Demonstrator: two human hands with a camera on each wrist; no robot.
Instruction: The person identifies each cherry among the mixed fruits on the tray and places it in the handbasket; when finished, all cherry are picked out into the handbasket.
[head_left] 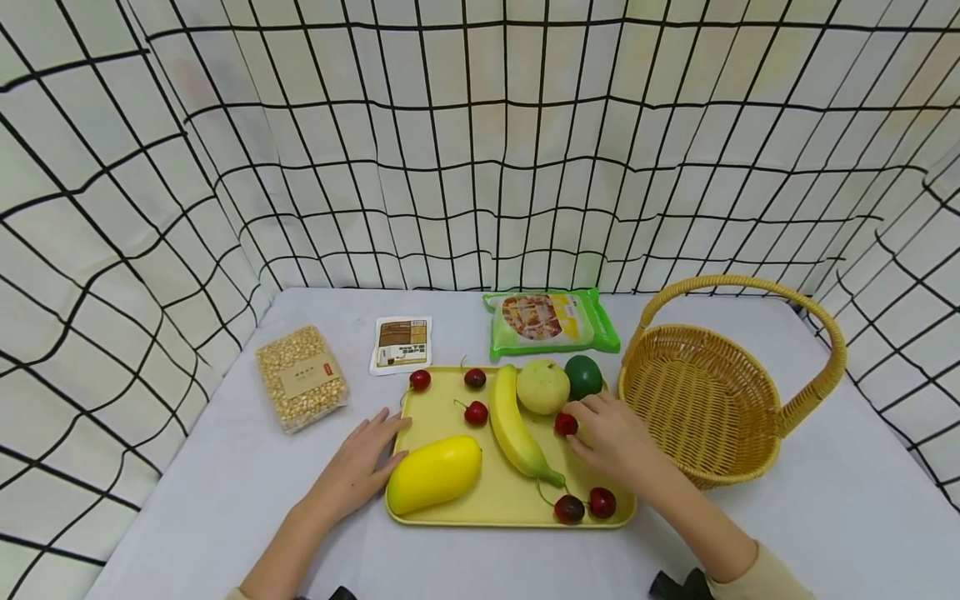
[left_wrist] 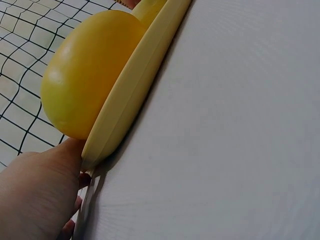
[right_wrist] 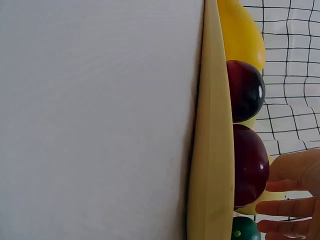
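Note:
A pale yellow tray (head_left: 517, 512) holds fruit. My left hand (head_left: 358, 462) rests at its left edge, thumb beside a yellow mango (head_left: 435, 475); in the left wrist view the thumb (left_wrist: 70, 147) lies along the rim below the mango. Over the tray's right side, my right hand (head_left: 611, 433) reaches in, thumb and forefinger on either side of a red cherry (head_left: 566, 424). A banana (head_left: 513, 425), a pale green round fruit (head_left: 543, 387) and a dark green fruit (head_left: 582, 377) lie nearby. Two dark cherries (right_wrist: 251, 165) sit at the front right corner.
To the right stands a wicker basket (head_left: 701, 400) with a tall handle. Behind the tray lie a green packet (head_left: 551, 322) and a small white-and-brown pouch (head_left: 402, 344). A bag of yellow kernels (head_left: 302, 379) is at left. Black netting surrounds the table; several other cherries (head_left: 475, 412) lie on the tray.

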